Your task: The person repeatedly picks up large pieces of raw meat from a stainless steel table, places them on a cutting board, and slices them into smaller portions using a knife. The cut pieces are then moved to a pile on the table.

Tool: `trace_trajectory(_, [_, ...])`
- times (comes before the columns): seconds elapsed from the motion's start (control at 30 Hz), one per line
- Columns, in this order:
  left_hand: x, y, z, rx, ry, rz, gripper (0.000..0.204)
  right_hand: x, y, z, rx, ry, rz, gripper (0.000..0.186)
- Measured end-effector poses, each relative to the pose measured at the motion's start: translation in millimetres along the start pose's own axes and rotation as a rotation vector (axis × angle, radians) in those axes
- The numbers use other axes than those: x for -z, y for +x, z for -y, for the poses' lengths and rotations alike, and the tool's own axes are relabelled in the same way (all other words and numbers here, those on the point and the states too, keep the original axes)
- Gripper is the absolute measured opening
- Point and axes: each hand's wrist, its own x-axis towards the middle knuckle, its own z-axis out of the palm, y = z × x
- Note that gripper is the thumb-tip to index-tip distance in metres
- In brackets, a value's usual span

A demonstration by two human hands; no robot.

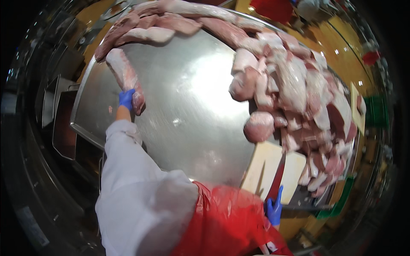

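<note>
My left hand (126, 99), in a blue glove, is closed around the near end of a long pork loin (122, 70). That loin lies on the left side of the steel table, apart from the other meat. At the lower right, my blue-gloved right hand (274, 210) grips a knife (277, 178), its index finger stretched along the handle. The handle is mostly hidden by the hand. The blade points away from me over a pale cutting board (294, 176) and looks red, perhaps from my apron's reflection.
Large cuts of pork (294, 85) are heaped along the right side of the steel table (183, 85). More long loins (179, 23) line its far edge. One rounded cut (259, 126) sits just beyond the board. Metal bins (64, 123) stand at left, a green crate (376, 112) at right.
</note>
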Motion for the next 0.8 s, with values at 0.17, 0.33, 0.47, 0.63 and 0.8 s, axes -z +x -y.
trace_trajectory(0.17, [37.3, -122.4, 62.8, 0.165, -0.345, 0.151, 0.057, 25.5, 0.1, -51.3, 0.117, -0.006, -0.003, 0.08])
trace_trajectory(0.33, [-37.1, -269.8, 70.3, 0.138, -0.564, 0.401, 0.048, 62.2, -45.8, -106.3, 0.116, 0.083, -0.102, 0.083])
trace_trajectory(0.47, [-79.2, -424.0, 35.8, 0.193, -0.552, 0.448, 0.042, 92.2, -73.7, -146.2, 0.046, 0.135, -0.148, 0.085])
trace_trajectory(0.63, [-177.6, -596.2, 13.9, 0.267, -0.487, 0.682, 0.032, 127.1, -88.3, -200.0, 0.061, 0.195, -0.19, 0.085])
trace_trajectory(0.8, [-266.1, -675.8, 45.1, -0.546, 0.318, 1.16, 0.085, 156.8, -81.3, -230.5, 0.087, 0.148, -0.216, 0.081])
